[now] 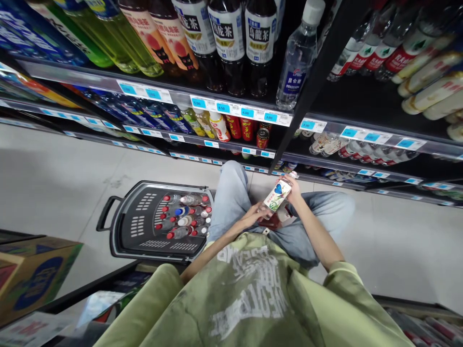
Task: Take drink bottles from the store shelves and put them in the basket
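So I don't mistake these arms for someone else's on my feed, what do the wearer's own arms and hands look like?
The left hand and right hand are both bare. The forearms are uncovered below loose, plain, pale yellow-green short sleeves. The shirt is a darker green in front, with whitish lettering across it.

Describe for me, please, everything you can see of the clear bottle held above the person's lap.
The clear bottle looks like plastic, with a pale cap on it and a white label bearing a blue heart-like shape, green plant artwork and small characters. It is slanted, cap toward the view's upper right, base toward the lower left. The right grip holds it near the neck, the left grip near the base. Whether it contains liquid cannot be told.
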Demonstrator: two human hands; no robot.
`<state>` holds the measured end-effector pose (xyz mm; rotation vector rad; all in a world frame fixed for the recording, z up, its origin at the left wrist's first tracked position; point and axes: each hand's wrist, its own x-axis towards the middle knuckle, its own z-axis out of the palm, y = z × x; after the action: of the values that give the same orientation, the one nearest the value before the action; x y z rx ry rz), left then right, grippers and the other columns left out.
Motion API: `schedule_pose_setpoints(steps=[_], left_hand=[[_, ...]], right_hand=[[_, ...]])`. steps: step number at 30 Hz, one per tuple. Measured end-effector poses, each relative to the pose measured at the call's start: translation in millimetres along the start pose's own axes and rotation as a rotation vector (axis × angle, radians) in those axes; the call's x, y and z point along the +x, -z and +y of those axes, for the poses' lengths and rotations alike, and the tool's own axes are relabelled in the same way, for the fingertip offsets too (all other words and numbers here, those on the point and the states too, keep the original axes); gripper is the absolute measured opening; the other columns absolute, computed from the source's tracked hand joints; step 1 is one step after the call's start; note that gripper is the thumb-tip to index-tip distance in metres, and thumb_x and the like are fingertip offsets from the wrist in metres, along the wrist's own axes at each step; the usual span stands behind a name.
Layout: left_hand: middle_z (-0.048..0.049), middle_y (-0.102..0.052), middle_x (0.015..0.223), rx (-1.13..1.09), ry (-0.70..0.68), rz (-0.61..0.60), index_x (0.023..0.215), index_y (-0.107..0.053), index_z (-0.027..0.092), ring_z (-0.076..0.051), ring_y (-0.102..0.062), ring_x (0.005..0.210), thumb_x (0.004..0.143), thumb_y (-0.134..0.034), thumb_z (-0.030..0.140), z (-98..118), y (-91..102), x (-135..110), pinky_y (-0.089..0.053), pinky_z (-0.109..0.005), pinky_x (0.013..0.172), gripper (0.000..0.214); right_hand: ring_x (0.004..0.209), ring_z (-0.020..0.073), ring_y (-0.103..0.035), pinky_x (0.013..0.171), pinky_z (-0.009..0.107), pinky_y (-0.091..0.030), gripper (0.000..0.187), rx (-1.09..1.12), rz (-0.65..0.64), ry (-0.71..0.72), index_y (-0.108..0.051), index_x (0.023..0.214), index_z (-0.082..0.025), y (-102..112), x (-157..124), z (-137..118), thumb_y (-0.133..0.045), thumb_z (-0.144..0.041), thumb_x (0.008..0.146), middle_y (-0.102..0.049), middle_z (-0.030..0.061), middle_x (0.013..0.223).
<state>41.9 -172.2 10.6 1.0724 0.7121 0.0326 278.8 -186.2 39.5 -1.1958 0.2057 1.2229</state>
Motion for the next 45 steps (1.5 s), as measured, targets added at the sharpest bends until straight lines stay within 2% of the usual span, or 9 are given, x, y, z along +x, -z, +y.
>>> schedule_pose_setpoints(steps=[4, 8, 12, 17, 23, 25, 35, 39, 45], left_hand=[[-0.0165, -0.072, 0.075, -0.165, 0.142, -0.130, 0.078, -0.073, 0.012, -0.015, -0.046, 0.052, 0.098, -0.043, 0.067, 2, 4.0, -1, -0.038, -0.034, 0.052, 0.067], [-0.0167, -0.071, 0.073, -0.196, 0.176, -0.070, 0.086, -0.073, 0.010, -0.017, -0.050, 0.053, 0.105, -0.031, 0.060, 2, 3.0, 1, -0.042, -0.035, 0.053, 0.067], [-0.0065, -0.071, 0.082, -0.207, 0.126, 0.085, 0.117, -0.059, 0.016, -0.016, -0.059, 0.059, 0.101, -0.052, 0.057, 1, -3.8, 7, -0.044, -0.027, 0.049, 0.044], [0.0023, -0.068, 0.080, -0.172, 0.088, 0.241, 0.125, -0.049, 0.022, -0.011, -0.058, 0.053, 0.085, -0.074, 0.068, 0, -6.3, 8, -0.039, -0.020, 0.042, 0.066], [-0.0016, -0.055, 0.054, -0.296, 0.267, 0.099, 0.086, -0.059, 0.017, -0.009, -0.031, 0.038, 0.105, -0.011, 0.073, 4, 0.3, 6, -0.021, -0.029, 0.042, 0.077], [-0.0044, -0.060, 0.058, -0.302, 0.285, 0.067, 0.082, -0.058, 0.017, -0.009, -0.029, 0.039, 0.106, -0.005, 0.068, 5, 1.0, 6, -0.020, -0.030, 0.043, 0.078], [-0.0093, -0.067, 0.073, -0.389, 0.350, 0.173, 0.086, -0.064, 0.015, -0.016, -0.055, 0.057, 0.102, -0.035, 0.072, 5, -6.2, 10, -0.038, -0.026, 0.049, 0.066], [-0.0040, -0.069, 0.087, -0.403, 0.211, 0.306, 0.107, -0.058, 0.018, -0.019, -0.067, 0.077, 0.092, -0.069, 0.056, 11, -10.3, 7, -0.048, -0.024, 0.055, 0.042], [-0.0035, -0.071, 0.098, -0.280, 0.157, 0.324, 0.120, -0.054, 0.019, -0.023, -0.074, 0.085, 0.077, -0.088, 0.026, 16, -13.9, 2, -0.057, -0.029, 0.061, 0.055]], right_hand=[[0.068, 0.0192, -0.070, 0.068, 0.034, -0.064, 0.028, 0.090, -0.140, 0.075, -0.059, 0.070, -0.024, 0, -10, -6, -0.085, -0.033, 0.072, -0.070, -0.0010, 0.070], [0.066, 0.0173, -0.068, 0.072, 0.033, -0.064, 0.040, 0.099, -0.190, 0.126, -0.051, 0.063, -0.024, 0, -14, -11, -0.087, -0.036, 0.075, -0.061, -0.0033, 0.062], [0.060, 0.0162, -0.067, 0.064, 0.030, -0.062, 0.042, 0.054, -0.018, 0.077, -0.052, 0.066, -0.024, -1, -5, -11, -0.090, -0.039, 0.077, -0.063, -0.0035, 0.061], [0.064, 0.0159, -0.071, 0.065, 0.028, -0.061, 0.038, 0.025, 0.055, 0.059, -0.059, 0.074, -0.022, -2, 2, -9, -0.095, -0.034, 0.073, -0.071, -0.0027, 0.068], [0.072, 0.0179, -0.072, 0.069, 0.030, -0.060, 0.041, -0.007, -0.140, 0.089, -0.053, 0.070, -0.024, -7, -11, -10, -0.093, -0.026, 0.071, -0.071, -0.0027, 0.072], [0.071, 0.0178, -0.071, 0.067, 0.029, -0.059, 0.045, -0.034, -0.186, 0.102, -0.049, 0.067, -0.024, -8, -13, -11, -0.093, -0.028, 0.071, -0.066, -0.0037, 0.068], [0.059, 0.0152, -0.066, 0.054, 0.026, -0.053, 0.059, -0.094, -0.090, 0.106, -0.043, 0.061, -0.025, -10, -4, -9, -0.099, -0.041, 0.061, -0.062, -0.0055, 0.059], [0.058, 0.0142, -0.066, 0.056, 0.026, -0.055, 0.052, -0.083, 0.001, 0.117, -0.048, 0.062, -0.024, -10, 0, -6, -0.099, -0.036, 0.062, -0.063, -0.0060, 0.058], [0.059, 0.0144, -0.068, 0.059, 0.026, -0.058, 0.043, -0.085, 0.078, 0.046, -0.057, 0.069, -0.023, -7, 8, -6, -0.099, -0.032, 0.061, -0.068, -0.0049, 0.062]])
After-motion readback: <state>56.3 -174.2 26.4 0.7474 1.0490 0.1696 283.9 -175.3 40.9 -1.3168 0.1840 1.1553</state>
